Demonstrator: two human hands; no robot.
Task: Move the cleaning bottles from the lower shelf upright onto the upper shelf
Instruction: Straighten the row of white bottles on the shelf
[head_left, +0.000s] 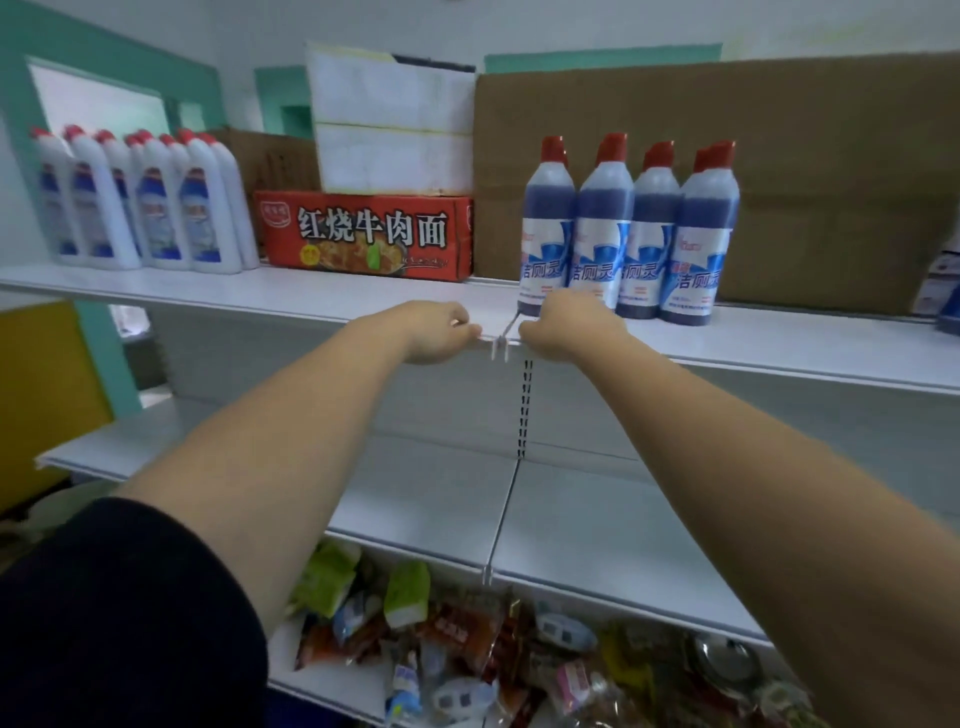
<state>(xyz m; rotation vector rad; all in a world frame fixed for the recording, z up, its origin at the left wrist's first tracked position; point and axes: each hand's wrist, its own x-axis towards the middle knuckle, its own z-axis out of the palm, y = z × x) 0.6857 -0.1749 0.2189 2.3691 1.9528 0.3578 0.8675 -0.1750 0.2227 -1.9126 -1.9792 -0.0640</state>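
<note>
left hand (441, 332), right hand (569, 325): fingers curled on upper shelf (779, 345) lip | blue bottles (602, 234) upright there | likely liquid-heavy, slick plastic | grasp mid-body, not cap

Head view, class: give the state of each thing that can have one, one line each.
blue bottles, upright on upper shelf
white bottles, upright, same shelf
red noodle box, closed, lying flat
left hand, gripping shelf edge
right hand, gripping shelf edge

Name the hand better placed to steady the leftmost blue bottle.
Likely right. The right hand is at the upper shelf edge just before the leftmost blue bottle; the left hand lies left of the bracket.
</note>
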